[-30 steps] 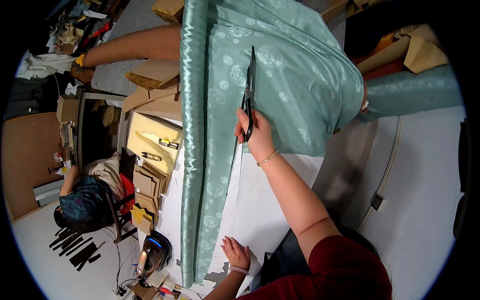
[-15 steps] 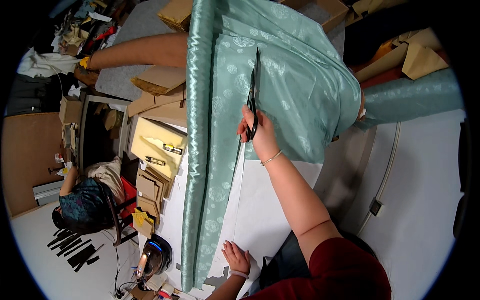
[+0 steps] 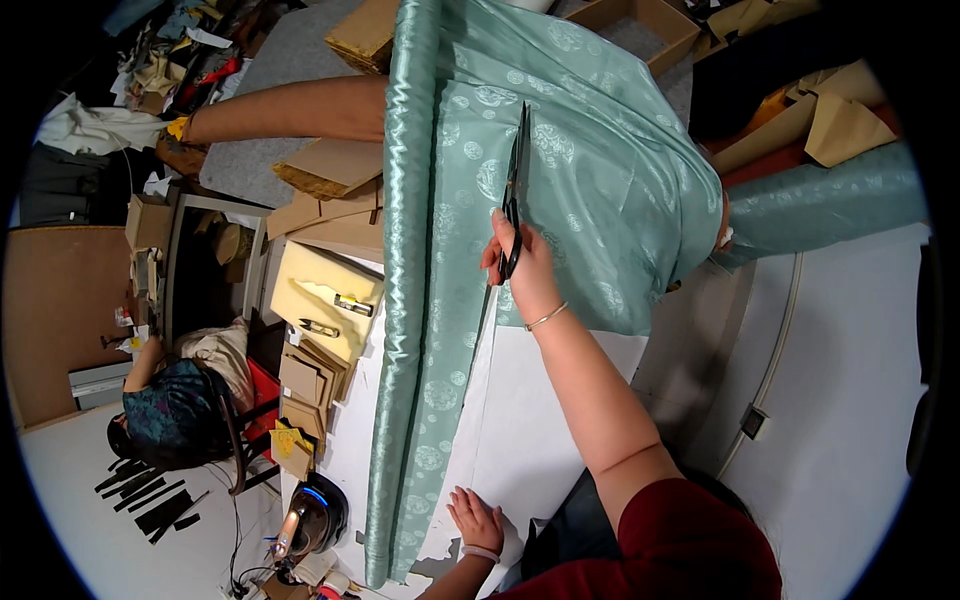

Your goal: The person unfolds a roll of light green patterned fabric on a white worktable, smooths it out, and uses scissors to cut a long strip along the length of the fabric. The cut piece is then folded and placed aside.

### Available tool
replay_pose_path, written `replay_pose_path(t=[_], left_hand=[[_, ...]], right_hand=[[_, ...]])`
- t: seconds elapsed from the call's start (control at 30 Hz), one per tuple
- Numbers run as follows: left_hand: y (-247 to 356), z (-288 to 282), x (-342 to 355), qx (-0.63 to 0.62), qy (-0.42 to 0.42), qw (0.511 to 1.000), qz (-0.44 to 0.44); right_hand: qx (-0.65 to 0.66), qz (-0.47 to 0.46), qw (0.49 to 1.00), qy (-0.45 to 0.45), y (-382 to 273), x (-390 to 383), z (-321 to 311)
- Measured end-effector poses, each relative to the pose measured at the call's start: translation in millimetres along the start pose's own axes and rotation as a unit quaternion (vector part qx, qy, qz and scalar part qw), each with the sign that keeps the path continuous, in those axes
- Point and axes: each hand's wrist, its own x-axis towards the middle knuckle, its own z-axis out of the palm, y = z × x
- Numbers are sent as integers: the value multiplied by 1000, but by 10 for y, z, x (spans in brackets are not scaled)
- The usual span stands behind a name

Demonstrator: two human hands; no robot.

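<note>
My right hand point(image 3: 527, 268) is closed round the handles of black scissors point(image 3: 516, 170). Their long blades look nearly together and point away from me over pale green fabric point(image 3: 590, 190) with round shiny motifs. A cut runs back from my hand, parting a long strip of fabric point(image 3: 437, 390) on the left from the wide piece on the right. White paper point(image 3: 540, 400) shows in the gap and nearer to me. My left hand point(image 3: 476, 522) lies flat on that paper near the front, fingers stretched out, beside the strip's right edge. It holds nothing.
A rolled length of the same fabric point(image 3: 400, 290) runs along the strip's left. Beyond it are yellow foam point(image 3: 318, 285) with small tools, brown cardboard pieces point(image 3: 303, 385) and an iron point(image 3: 312, 515). Another person point(image 3: 175, 410) sits far left. A green fabric roll point(image 3: 820, 205) extends right.
The whole view has shifted slightly, so the table and fabric appear a little further right. My right hand still grips the scissors at about the same place on the cut; my left hand stays flat.
</note>
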Motion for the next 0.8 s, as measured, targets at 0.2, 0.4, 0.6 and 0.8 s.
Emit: replay_pose_path(t=[0.2,0.4,0.6,0.8], left_hand=[[-31,38,-10,4,5,1000,-2],[-50,61,-18,6,13,1000,5],[-40,43,-22,7,13,1000,6],[-32,44,-19,5,9,1000,2]], right_hand=[[25,19,999,-9,-109,135,23],[56,33,998,-13,-166,174,56],[49,34,998,-23,-207,61,51],[42,37,997,-50,-243,-261,41]])
